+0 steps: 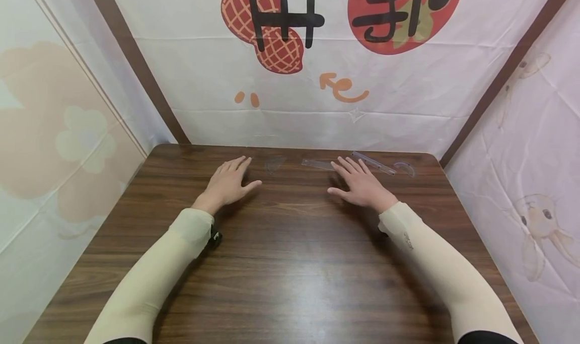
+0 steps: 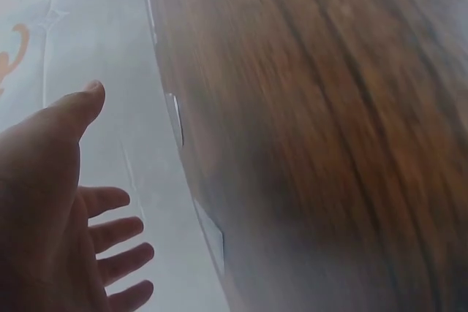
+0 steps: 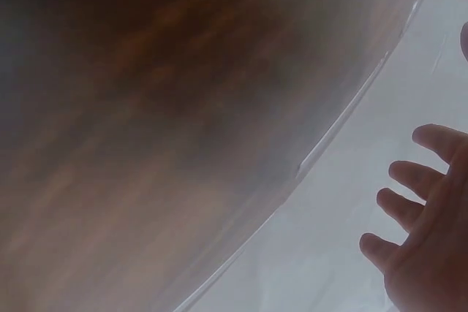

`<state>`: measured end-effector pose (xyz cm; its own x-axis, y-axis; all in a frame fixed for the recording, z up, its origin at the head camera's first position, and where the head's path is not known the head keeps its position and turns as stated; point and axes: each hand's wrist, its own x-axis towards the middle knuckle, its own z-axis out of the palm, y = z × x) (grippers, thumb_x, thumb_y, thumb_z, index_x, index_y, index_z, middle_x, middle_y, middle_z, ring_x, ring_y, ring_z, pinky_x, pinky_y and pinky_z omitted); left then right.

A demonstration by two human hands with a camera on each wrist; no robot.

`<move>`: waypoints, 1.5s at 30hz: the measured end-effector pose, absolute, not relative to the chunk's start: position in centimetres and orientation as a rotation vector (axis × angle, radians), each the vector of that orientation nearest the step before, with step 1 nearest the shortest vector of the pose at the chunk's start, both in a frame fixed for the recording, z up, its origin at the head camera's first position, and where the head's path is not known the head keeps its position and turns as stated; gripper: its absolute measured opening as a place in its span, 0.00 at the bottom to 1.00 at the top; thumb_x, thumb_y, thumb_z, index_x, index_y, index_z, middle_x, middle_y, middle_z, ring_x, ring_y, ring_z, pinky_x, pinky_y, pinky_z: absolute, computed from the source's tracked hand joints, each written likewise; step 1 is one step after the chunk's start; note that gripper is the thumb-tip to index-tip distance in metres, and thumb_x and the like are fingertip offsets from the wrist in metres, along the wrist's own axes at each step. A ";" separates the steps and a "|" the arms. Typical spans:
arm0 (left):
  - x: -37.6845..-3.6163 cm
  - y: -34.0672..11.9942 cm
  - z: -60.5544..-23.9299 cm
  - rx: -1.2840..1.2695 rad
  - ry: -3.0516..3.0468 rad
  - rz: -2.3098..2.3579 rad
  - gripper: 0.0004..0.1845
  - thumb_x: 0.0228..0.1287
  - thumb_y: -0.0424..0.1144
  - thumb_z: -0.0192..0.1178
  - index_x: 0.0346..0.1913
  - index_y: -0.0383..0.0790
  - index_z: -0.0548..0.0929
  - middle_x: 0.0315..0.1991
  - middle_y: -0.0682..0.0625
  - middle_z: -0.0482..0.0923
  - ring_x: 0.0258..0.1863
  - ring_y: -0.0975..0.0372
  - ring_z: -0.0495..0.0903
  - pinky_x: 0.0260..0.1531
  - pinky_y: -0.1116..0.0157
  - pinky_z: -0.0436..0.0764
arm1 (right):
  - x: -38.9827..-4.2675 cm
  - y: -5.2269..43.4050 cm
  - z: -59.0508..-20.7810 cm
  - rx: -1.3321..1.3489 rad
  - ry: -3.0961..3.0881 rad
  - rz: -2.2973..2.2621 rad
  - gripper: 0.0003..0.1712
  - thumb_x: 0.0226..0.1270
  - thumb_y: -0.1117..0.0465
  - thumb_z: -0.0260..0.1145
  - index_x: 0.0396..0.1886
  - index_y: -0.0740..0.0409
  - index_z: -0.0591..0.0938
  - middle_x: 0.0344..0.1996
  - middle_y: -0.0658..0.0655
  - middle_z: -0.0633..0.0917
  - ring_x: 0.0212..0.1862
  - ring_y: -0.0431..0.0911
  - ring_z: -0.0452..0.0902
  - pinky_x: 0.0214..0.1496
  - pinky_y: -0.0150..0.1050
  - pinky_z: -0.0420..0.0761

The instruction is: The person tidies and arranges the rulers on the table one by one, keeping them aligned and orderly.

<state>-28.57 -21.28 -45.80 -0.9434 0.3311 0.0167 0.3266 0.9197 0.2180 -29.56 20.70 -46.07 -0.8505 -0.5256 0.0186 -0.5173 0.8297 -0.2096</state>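
Clear plastic rulers on dark wood table (image 1: 290, 263), far edge.
Straight ruler (image 1: 317, 164) at 12 o'clock, second straight ruler (image 1: 373, 163) and small protractor (image 1: 405, 168) toward 1 o'clock, faint set square (image 1: 274, 164) at 11. Right hand (image 1: 362, 187) flat, fingers spread, tips just beside rulers, holding nothing. Left hand (image 1: 230, 184) likewise splayed wide, empty, near set square.

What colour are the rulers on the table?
The rulers are clear, faintly purple plastic, best seen in the head view.
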 end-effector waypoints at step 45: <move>-33.3 -16.2 -47.9 0.289 3.030 0.326 0.45 0.80 0.65 0.55 0.82 0.31 0.65 0.76 0.32 0.63 0.74 0.39 0.65 0.72 0.41 0.69 | -36.1 8.1 -46.5 -0.940 2.829 -0.271 0.50 0.81 0.28 0.53 0.89 0.52 0.57 0.86 0.60 0.57 0.85 0.58 0.52 0.85 0.59 0.54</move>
<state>-33.29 -16.21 -47.88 -0.9790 0.1949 -0.0592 0.1779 0.9597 0.2177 -36.08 8.13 -46.53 -0.7931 -0.6034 -0.0828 -0.5768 0.7878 -0.2163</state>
